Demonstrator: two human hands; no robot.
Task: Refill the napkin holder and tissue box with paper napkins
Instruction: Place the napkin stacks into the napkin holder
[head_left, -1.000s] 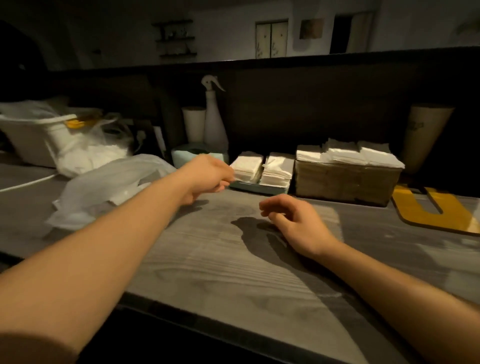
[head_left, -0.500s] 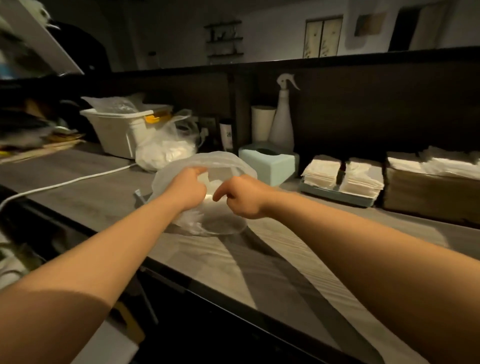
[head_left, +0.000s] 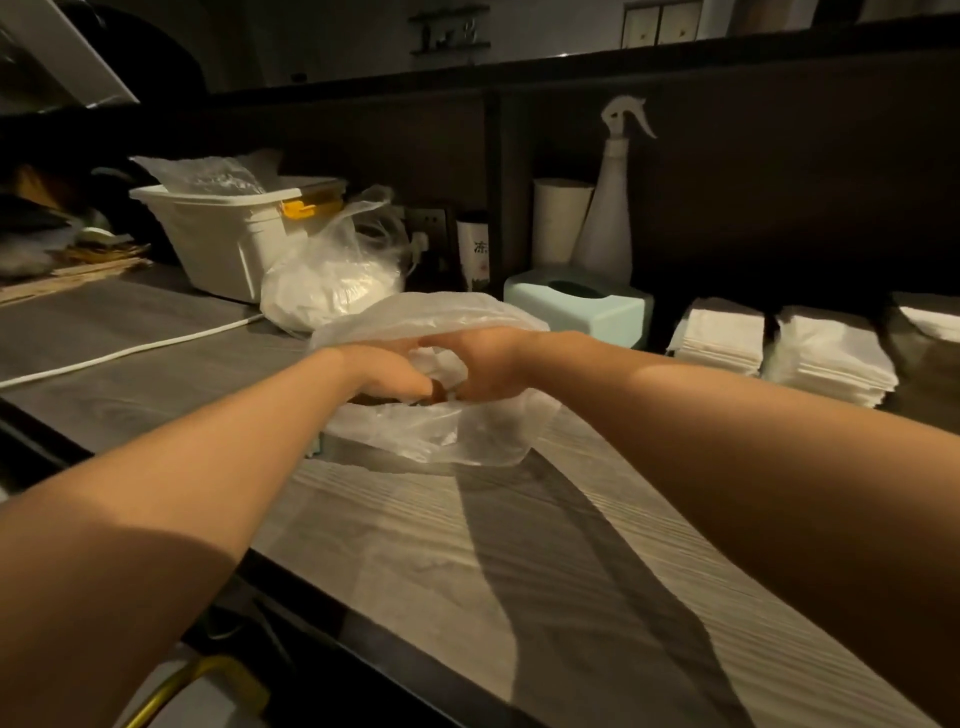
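Observation:
A translucent white plastic bag (head_left: 457, 431) lies on the grey wooden counter (head_left: 467, 545) in the middle of the view. My left hand (head_left: 384, 371) and my right hand (head_left: 483, 369) meet at the bag's mouth, both with fingers curled into the plastic. The fingertips are hidden in the folds. Behind the bag stands a pale teal tissue box (head_left: 582, 306) with an oval slot on top. Two stacks of white paper napkins (head_left: 722, 338) (head_left: 831, 364) sit to its right in a low holder.
A white plastic tub (head_left: 228, 234) with a yellow clip and a second tied bag (head_left: 332, 291) stand at the back left. A spray bottle (head_left: 608, 208) and a paper roll (head_left: 558, 218) are behind the tissue box. A white cable (head_left: 130, 351) runs across the counter's left side.
The view swung left from the napkin stacks to the plastic bag. Both hands came together on the bag and have sunk deeper into its mouth, pulling the plastic down.

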